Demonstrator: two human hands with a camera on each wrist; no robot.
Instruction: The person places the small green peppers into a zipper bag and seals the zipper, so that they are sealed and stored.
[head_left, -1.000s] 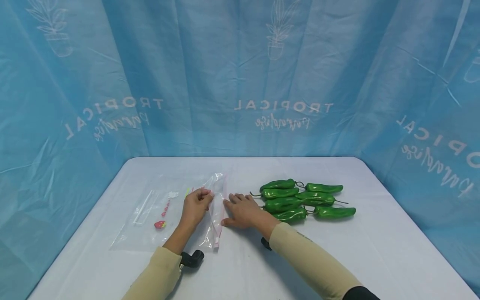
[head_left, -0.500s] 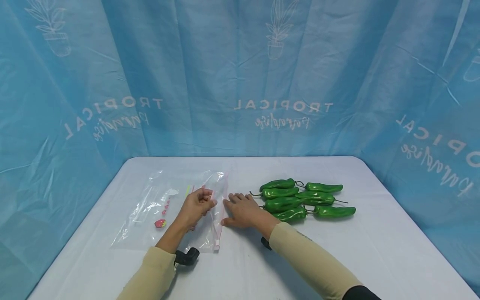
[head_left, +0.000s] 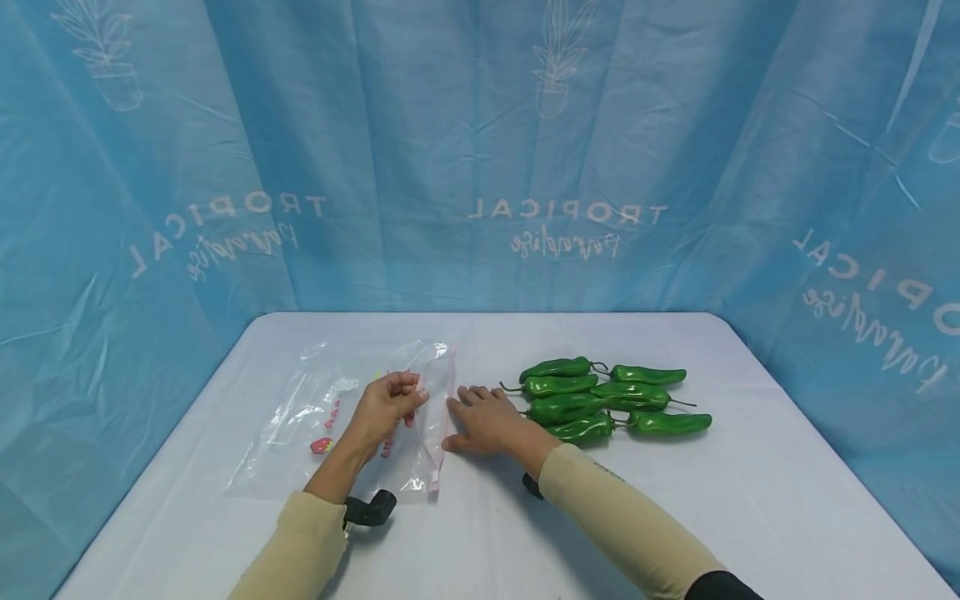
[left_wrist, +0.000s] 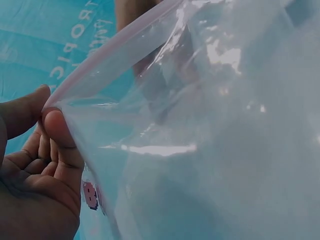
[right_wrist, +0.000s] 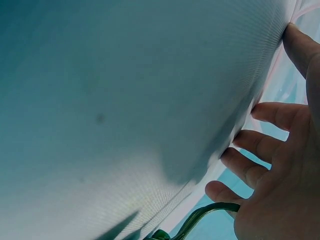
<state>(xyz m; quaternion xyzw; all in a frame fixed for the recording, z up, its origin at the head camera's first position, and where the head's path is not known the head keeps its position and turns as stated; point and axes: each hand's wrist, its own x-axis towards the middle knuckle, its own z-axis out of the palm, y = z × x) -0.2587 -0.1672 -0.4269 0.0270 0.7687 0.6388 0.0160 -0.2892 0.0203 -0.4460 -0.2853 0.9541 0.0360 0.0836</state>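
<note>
A clear plastic zip bag (head_left: 288,429) with a pink zip edge and strawberry print lies on the left half of the table. My left hand (head_left: 386,408) pinches the bag's pink edge between thumb and forefinger, lifting the upper layer, as the left wrist view (left_wrist: 40,165) shows. The white slider (head_left: 434,478) sits at the near end of that edge. My right hand (head_left: 487,422) rests with spread fingers on the table beside the bag's mouth, fingertips down on the cloth (right_wrist: 125,100) along the pink edge. A green pepper stem (right_wrist: 200,212) reaches its heel.
Several green peppers (head_left: 562,407) lie in loose rows just right of my right hand, stems pointing different ways. A white cloth covers the table (head_left: 750,500). Blue printed curtains (head_left: 480,167) hang behind it and at both sides.
My left hand has drawn slightly left and toward me, pulling the bag's top layer, and its red print now shows below the hand. The right hand stays in place.
</note>
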